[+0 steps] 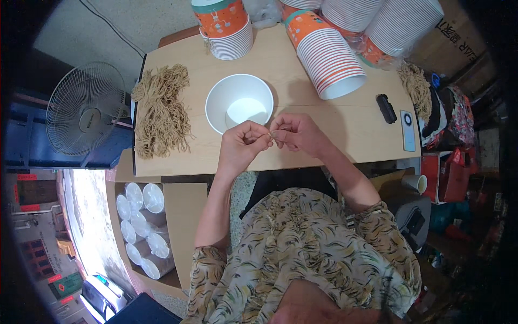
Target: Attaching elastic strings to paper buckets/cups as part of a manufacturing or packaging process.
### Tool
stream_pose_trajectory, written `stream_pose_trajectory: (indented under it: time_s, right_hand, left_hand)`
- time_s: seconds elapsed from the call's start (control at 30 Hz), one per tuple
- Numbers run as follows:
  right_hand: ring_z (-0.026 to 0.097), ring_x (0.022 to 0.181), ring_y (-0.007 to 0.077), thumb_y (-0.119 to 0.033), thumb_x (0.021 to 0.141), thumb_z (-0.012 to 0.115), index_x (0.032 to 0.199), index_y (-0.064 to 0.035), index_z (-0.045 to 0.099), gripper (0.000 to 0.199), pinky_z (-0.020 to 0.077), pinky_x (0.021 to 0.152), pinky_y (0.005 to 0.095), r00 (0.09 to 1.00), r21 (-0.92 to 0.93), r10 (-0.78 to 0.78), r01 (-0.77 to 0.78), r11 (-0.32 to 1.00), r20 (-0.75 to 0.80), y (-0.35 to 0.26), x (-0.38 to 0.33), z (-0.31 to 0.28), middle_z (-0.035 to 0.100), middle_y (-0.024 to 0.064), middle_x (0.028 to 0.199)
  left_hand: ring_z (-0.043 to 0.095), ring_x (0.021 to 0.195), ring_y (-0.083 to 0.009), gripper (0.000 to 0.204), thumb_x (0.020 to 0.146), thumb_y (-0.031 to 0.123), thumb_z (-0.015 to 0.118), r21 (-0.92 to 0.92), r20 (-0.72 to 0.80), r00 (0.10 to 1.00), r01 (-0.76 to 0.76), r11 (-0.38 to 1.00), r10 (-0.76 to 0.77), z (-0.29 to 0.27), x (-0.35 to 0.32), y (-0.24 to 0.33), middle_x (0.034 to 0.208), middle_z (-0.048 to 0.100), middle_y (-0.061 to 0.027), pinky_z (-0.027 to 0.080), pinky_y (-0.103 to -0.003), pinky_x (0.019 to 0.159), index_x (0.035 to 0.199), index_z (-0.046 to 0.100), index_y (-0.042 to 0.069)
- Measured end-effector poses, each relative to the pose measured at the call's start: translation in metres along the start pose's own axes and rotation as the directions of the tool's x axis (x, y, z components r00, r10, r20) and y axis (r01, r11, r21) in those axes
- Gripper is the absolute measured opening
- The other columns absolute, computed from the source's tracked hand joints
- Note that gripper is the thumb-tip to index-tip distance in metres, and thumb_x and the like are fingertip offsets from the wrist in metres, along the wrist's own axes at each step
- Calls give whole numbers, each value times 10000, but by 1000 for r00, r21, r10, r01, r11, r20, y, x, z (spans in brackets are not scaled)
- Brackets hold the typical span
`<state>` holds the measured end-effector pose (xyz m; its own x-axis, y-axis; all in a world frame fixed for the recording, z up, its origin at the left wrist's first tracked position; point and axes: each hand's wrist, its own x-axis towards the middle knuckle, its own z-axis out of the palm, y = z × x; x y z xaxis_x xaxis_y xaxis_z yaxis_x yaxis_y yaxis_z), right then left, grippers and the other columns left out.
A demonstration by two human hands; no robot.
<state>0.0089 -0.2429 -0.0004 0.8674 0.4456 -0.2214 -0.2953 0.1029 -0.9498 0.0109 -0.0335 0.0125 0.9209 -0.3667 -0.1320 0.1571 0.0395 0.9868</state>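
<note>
Both hands meet just below a white paper bowl (239, 102), left hand (243, 144) and right hand (295, 132) pinching one short tan string (270, 131) between fingertips. The bowl sits empty; a large string pile (161, 110) waits left of the hands.

Bare forearms, no watch or rings visible. Short-sleeved blouse (302, 254) of loose, thin fabric, cream ground printed all over with brown, black and yellow leaf-like strokes. Sleeves ending just above the elbows, hems slightly gathered.
</note>
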Motion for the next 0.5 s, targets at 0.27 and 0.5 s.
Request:
stream_pose_trajectory:
  time_s: [0.27,0.5]
  right_hand:
    - [442,535,22,-83,976,621,964,-52,599,40,329,472,196,995,-37,-80,82,996,65,-3,-3,0,594,-8,710]
    - [433,517,28,-133,968,607,927,-41,588,102,329,451,199,999,134,-53,52,990,2,11,-1,6,547,-12,676]
  left_hand:
    - [697,822,-109,79,912,-30,682,-1,55,998,32,999,-32,-2,-1,6,877,723,-78,575,-237,747,987,659,-40]
    - [702,841,-116,81,938,-13,662,-64,60,997,53,997,-49,-2,-1,3,915,725,-71,587,-249,776,1016,658,-34]
